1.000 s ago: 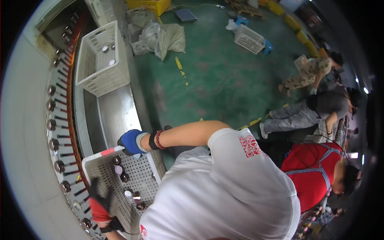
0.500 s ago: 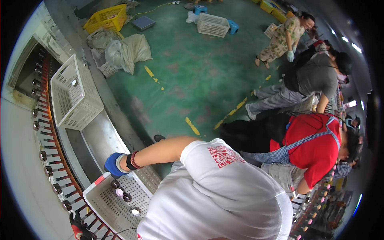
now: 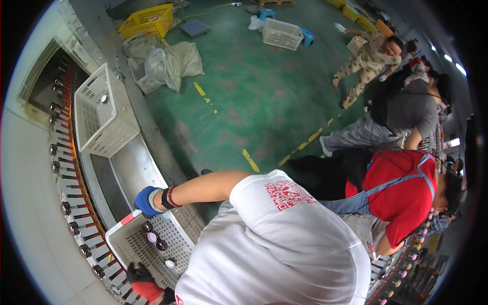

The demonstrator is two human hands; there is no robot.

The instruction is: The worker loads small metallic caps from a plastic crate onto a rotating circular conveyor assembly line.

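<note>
Far L: row of glossy brown round caps (image 3: 74, 229) on dark red rods (image 3: 88, 225), running along the L side of a white perforated plastic crate (image 3: 128, 245).

L hand in red-and-black glove (image 3: 144, 282): by the crate's L long rim, near the row; fingers partly bent, can't tell if they grip anything.

Crate lies btwn the 2 hands: inward (R) of L hand, directly below R hand in view. Long axis runs from its red-labelled short end down & slightly R; far end hidden behind the white-shirted torso (image 3: 274, 239).

R hand in blue glove (image 3: 147, 201): closed on the rim at the labelled short end, fingertips hidden.

Inside crate, btwn hands: loose glossy dark-brown round pieces (image 3: 161, 245) + small pale pink disc (image 3: 152, 237), nearer R hand; one white-topped round piece (image 3: 170, 264) farther down the crate floor, nearer L hand. L hand's also the closer one to the rods.
</note>
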